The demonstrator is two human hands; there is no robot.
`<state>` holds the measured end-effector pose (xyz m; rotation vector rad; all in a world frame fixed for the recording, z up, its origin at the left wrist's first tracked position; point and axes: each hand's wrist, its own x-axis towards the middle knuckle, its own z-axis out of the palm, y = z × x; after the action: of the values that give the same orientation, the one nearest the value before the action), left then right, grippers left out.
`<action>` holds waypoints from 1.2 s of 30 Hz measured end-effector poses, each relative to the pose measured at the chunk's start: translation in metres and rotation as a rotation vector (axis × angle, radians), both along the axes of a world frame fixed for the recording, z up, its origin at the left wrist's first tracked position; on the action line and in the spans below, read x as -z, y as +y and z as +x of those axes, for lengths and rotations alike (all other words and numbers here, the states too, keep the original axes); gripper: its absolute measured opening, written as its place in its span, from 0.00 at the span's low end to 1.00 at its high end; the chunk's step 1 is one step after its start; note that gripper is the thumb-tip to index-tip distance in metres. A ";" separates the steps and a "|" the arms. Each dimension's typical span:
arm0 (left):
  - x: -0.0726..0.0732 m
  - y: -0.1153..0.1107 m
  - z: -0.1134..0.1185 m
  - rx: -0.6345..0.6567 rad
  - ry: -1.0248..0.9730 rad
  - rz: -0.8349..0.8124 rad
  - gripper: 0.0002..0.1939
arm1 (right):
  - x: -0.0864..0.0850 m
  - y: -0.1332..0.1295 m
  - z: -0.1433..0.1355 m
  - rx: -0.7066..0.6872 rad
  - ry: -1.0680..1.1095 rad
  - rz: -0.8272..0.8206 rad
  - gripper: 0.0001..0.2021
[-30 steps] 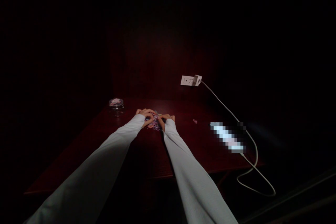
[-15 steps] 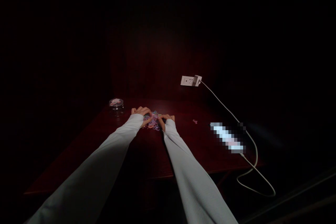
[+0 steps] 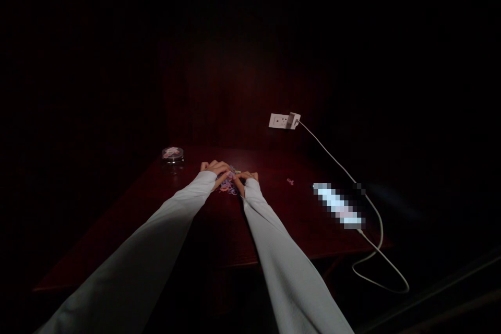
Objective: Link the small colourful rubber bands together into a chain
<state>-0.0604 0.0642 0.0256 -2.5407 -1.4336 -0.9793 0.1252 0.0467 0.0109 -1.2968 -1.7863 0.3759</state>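
Observation:
A small heap of colourful hair ties (image 3: 227, 187), pink, purple and some green, lies on the dark red table between my hands. Coming in from the left, my left hand (image 3: 215, 168) curves over the heap with its fingers apart and its thumb low against the near side. My right hand (image 3: 246, 176) rests at the heap's right edge, thumb pointing into it and fingers bent but loose. Both hands touch the ties, and neither is closed around any that I can make out. Fingers hide part of the heap.
A clear round jar (image 3: 173, 159) with a pink-and-white patterned top stands at the back left. One pink tie (image 3: 290, 181) lies apart on the right. Farther right, a bright pixelated device (image 3: 338, 206) joins a white cable (image 3: 332, 155), which runs to a wall socket (image 3: 278, 121).
My left hand has moved slightly right, closer to my right hand, and the heap looks narrower between them. My right hand has barely shifted.

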 end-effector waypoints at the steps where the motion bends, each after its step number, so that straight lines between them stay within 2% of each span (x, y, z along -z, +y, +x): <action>1: 0.000 -0.001 -0.001 0.012 0.000 0.002 0.14 | 0.000 0.000 0.000 -0.001 -0.002 -0.004 0.09; 7: 0.004 0.005 -0.005 0.041 -0.004 -0.010 0.15 | 0.001 0.002 0.001 -0.001 -0.018 -0.009 0.09; 12: 0.011 0.015 -0.008 0.022 0.011 0.004 0.14 | 0.008 0.008 -0.002 -0.003 -0.023 0.024 0.08; 16: 0.009 0.011 -0.008 0.016 0.026 0.015 0.14 | 0.013 0.015 -0.007 0.061 -0.050 0.017 0.05; 20: 0.006 0.007 -0.008 0.012 0.014 0.047 0.15 | 0.009 0.016 0.002 0.067 -0.075 0.034 0.05; 24: 0.009 0.011 -0.011 0.032 -0.001 0.051 0.14 | -0.002 0.009 0.028 0.110 -0.121 0.073 0.07; 30: 0.009 0.008 -0.015 0.094 0.004 0.056 0.12 | -0.019 -0.001 0.089 0.414 -0.200 0.025 0.13; 33: 0.004 0.000 -0.015 0.110 0.002 0.093 0.12 | -0.024 -0.007 0.121 0.570 -0.237 -0.001 0.18; 36: 0.001 -0.003 -0.014 0.118 0.003 0.105 0.12 | -0.026 -0.011 0.144 0.689 -0.319 -0.065 0.19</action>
<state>-0.0747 0.0611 0.0242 -2.5732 -1.2096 -1.0373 0.2693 0.0357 0.0372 -1.9970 -1.4515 -0.1696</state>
